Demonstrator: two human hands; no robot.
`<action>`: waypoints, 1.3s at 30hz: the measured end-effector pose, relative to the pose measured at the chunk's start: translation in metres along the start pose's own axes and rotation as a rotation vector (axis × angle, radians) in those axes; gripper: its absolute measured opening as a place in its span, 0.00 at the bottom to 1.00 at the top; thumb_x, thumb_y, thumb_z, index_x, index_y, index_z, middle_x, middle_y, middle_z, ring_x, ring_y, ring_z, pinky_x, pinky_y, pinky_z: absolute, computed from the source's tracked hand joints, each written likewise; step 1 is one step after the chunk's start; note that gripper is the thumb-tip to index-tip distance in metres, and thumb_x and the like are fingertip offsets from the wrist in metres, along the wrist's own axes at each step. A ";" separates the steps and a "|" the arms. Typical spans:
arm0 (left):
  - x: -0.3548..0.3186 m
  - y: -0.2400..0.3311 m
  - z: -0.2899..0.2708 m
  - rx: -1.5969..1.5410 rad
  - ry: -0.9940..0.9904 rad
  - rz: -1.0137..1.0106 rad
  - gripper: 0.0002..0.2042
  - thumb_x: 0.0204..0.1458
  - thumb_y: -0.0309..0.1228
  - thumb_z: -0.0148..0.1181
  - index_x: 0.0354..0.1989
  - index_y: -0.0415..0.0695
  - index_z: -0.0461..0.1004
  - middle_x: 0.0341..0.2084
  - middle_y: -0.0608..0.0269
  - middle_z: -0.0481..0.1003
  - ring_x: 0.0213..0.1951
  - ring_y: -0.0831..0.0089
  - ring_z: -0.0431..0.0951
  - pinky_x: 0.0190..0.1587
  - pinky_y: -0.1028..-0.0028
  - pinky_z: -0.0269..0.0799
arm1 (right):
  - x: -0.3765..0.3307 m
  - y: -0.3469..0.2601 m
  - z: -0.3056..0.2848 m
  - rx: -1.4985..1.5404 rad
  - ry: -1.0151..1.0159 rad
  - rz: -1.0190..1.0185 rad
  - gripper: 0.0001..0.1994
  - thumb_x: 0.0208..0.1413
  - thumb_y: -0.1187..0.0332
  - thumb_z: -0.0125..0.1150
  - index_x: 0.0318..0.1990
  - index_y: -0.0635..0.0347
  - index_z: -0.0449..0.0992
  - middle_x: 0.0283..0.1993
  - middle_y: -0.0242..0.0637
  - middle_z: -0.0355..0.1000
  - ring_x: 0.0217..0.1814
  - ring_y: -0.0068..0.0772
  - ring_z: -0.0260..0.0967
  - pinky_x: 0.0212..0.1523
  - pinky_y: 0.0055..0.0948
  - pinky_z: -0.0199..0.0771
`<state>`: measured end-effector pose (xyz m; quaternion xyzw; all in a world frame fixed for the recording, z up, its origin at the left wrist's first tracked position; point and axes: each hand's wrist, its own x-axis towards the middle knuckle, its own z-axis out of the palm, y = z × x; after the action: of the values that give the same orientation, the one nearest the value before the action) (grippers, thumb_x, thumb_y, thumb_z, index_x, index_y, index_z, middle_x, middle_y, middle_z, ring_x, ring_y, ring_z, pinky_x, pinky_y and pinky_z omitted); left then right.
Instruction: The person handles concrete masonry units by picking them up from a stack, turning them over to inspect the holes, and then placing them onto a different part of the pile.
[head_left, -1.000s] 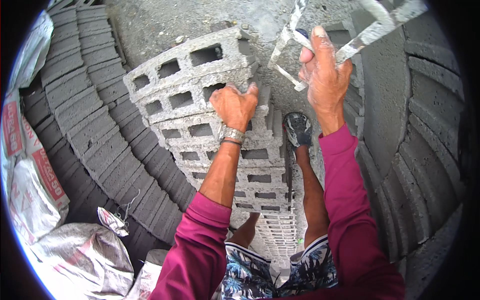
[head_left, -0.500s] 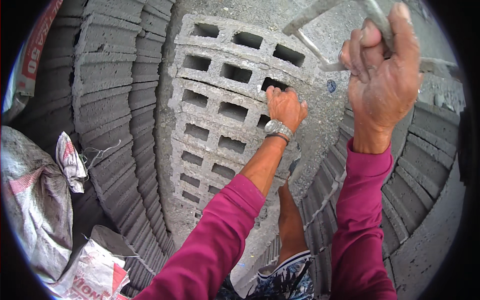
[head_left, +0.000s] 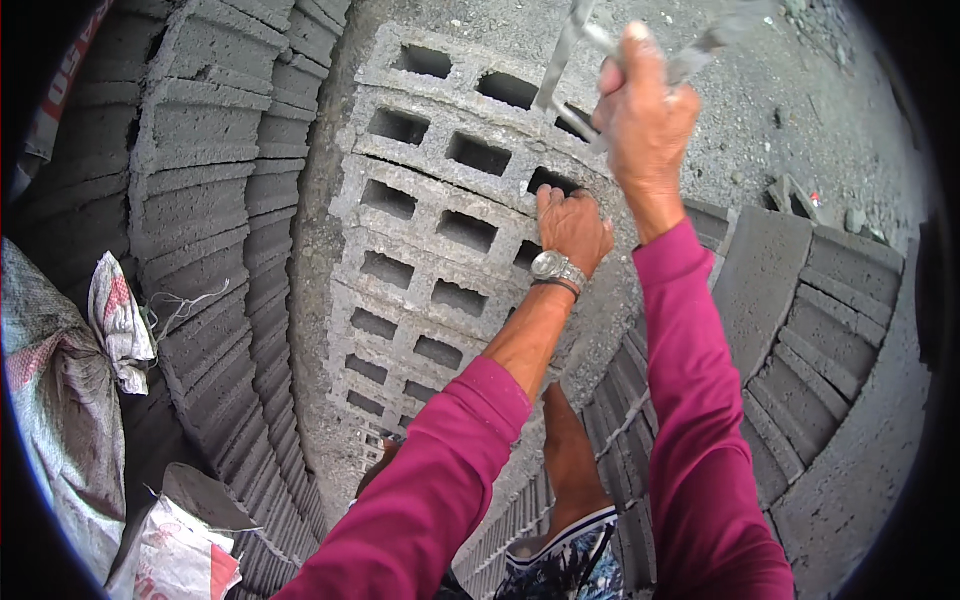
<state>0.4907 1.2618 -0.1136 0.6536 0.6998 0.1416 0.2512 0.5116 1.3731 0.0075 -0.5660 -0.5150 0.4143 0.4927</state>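
Observation:
A row of grey hollow concrete blocks runs away from me down the middle, with their rectangular holes facing up. My left hand [head_left: 575, 225], wearing a wristwatch [head_left: 557, 267], hooks its fingers into the right-end hole of the second hollow block [head_left: 437, 140] from the far end. Above and right of it, my right hand [head_left: 645, 125] is closed around a bent metal bar frame [head_left: 562, 55]. One leg of the frame reaches over the right end of the farthest block [head_left: 455, 75]. Motion blurs part of the frame, and the left fingertips are hidden inside the hole.
Stacked concrete blocks [head_left: 215, 150] form a wall along the left. More stacks [head_left: 830, 310] stand on the right. A dusty woven sack [head_left: 60, 400] and a torn sack [head_left: 185, 550] lie at the left rim. Gravelly ground [head_left: 760, 130] stretches beyond, at the upper right.
My right hand has swung left with the metal frame, bringing it over the farthest block. My left hand stays at the same hole. The view has shifted slightly.

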 end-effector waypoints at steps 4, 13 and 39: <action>-0.002 -0.001 -0.001 0.006 -0.010 -0.023 0.17 0.43 0.43 0.67 0.27 0.39 0.78 0.25 0.48 0.78 0.39 0.55 0.76 0.57 0.60 0.57 | 0.014 -0.107 0.000 0.543 -0.234 -0.190 0.20 0.67 0.56 0.50 0.25 0.59 0.73 0.17 0.26 0.64 0.15 0.15 0.56 0.18 0.22 0.54; -0.003 -0.035 0.054 -0.612 0.236 -0.120 0.13 0.49 0.39 0.57 0.33 0.41 0.77 0.35 0.52 0.78 0.47 0.50 0.72 0.60 0.53 0.59 | -0.032 0.056 0.085 -0.176 -0.161 -0.065 0.20 0.62 0.56 0.58 0.27 0.66 0.78 0.14 0.36 0.66 0.17 0.26 0.59 0.21 0.32 0.64; -0.007 -0.007 0.008 -0.827 0.355 -0.039 0.12 0.49 0.41 0.59 0.28 0.46 0.80 0.25 0.55 0.78 0.41 0.55 0.74 0.60 0.59 0.55 | -0.007 0.002 0.101 -0.057 -0.211 -0.076 0.24 0.65 0.51 0.52 0.21 0.59 0.71 0.15 0.25 0.65 0.19 0.19 0.63 0.21 0.25 0.63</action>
<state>0.4891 1.2529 -0.1224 0.4505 0.6286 0.5148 0.3699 0.4126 1.3794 -0.0125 -0.5134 -0.5966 0.4377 0.4348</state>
